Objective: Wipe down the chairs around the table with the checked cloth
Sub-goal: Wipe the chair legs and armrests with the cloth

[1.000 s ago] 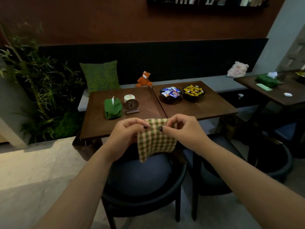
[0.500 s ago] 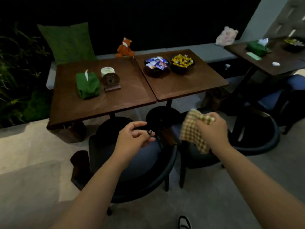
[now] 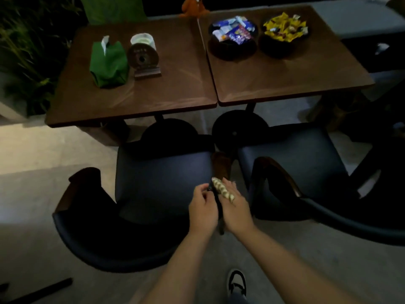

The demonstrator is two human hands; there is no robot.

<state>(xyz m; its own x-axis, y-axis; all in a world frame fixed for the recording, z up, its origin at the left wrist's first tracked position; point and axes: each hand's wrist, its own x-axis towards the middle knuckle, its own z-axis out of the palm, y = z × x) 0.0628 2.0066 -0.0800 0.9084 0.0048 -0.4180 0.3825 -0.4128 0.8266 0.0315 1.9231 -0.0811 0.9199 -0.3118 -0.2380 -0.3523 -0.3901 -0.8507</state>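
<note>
We note both hands at the right armrest (image 3: 220, 165) of the left chair (image 3: 162, 183). R hand (image 3: 235, 207) lies on the outer side of the armrest, fingers fairly straight, w/ the cloth (image 3: 222, 189) bunched under them against the wood. L hand (image 3: 202, 206) is curled at the inner side; whether it grips the rail or the cloth, we cannot tell. A 2nd chair (image 3: 295, 163) stands just beside, both facing the tables (image 3: 175, 88).
</note>
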